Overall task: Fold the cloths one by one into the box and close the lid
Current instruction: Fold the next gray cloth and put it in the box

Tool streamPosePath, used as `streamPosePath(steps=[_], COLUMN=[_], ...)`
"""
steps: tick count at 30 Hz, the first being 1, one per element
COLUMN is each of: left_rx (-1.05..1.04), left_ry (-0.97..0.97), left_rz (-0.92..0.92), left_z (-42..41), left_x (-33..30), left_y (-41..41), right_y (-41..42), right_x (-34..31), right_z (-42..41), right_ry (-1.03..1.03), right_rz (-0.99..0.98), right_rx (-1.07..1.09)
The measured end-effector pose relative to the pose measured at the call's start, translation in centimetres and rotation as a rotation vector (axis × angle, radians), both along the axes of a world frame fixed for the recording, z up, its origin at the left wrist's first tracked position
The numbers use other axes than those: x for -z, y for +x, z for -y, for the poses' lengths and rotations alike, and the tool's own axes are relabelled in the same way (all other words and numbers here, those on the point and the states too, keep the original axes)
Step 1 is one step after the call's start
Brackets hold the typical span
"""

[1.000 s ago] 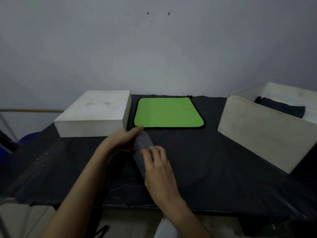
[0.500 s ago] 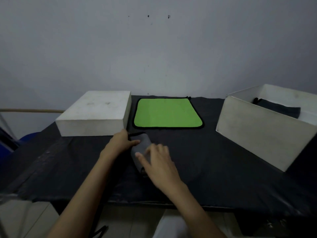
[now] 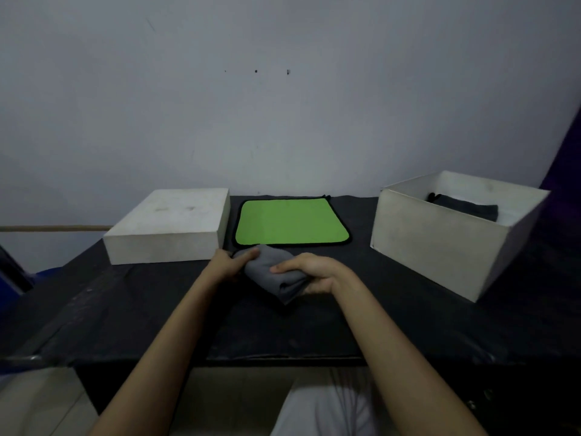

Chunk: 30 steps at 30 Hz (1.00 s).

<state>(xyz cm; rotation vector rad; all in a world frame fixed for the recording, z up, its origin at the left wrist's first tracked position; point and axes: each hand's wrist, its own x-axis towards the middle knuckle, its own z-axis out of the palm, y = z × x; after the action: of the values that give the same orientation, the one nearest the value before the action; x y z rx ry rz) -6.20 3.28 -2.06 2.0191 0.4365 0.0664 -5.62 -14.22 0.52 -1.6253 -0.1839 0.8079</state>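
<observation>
Hands meet at the middle of the black table, both on a folded grey cloth. The left hand lies against the cloth's left end, thumb stretched over its top edge; the other fingers are hidden behind the cloth and the hand itself, so how they sit cannot be told. The right hand curls round the cloth's right side, fingers over the top and thumb below, clamped on the fabric. The cloth is bunched and lifted at the right end; whether its underside touches the table is hard to make out in the dim light.

Just behind the hands a green cloth with a dark border lies flat and unfolded on the table, its near edge close to the grey one. To its left sits the white lid, flat side up, its right wall just beside the green cloth. On the right stands the open white box, turned at an angle; a dark cloth shows inside against the far wall, mostly hidden by the near wall, so its fold and how far down it lies cannot be seen.

Both forearms run in from the bottom edge and are cut off there. A pale patch of clothing shows below the table edge. The purple strip at the far right is cut by the frame edge.
</observation>
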Motion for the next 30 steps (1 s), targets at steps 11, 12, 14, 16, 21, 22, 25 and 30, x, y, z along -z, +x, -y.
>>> streamPosePath(steps=[11, 12, 14, 16, 21, 22, 25, 30], left_rx=[0.428, 0.442, 0.476, 0.507, 0.622, 0.646, 0.733, 0.813], left_ry=[-0.914, -0.917, -0.901, -0.831, -0.697, -0.69, -0.57, -0.106], left_rz=[-0.107, -0.088, -0.077, -0.06, -0.057, -0.064, -0.11, -0.222], left_z=[8.4, 9.6, 11.9, 14.6, 21.6, 23.0, 26.8, 30.3], left_x=[-5.9, -6.7, -8.8, -11.1, -16.7, -17.4, -18.2, -16.7], left_y=[0.7, 1.5, 2.4, 4.4, 10.8, 12.4, 16.3, 20.2], right_y=[-0.8, -0.6, -0.4, 0.8, 5.1, 6.0, 9.1, 13.0], right_x=[-4.8, -5.5, -7.1, -8.8, -13.3, -14.1, -14.6, -12.3], right_z=[9.6, 10.9, 13.2, 16.1, 23.8, 25.3, 29.4, 33.6], right_ry=[0.284, 0.304, 0.316, 0.288, 0.235, 0.243, 0.061, -0.276], right_rz=[-0.032, -0.027, -0.001, 0.066, 0.163, 0.157, 0.195, 0.149], right_rx=[-0.016, -0.028, -0.037, -0.001, 0.154, 0.196, 0.316, 0.289])
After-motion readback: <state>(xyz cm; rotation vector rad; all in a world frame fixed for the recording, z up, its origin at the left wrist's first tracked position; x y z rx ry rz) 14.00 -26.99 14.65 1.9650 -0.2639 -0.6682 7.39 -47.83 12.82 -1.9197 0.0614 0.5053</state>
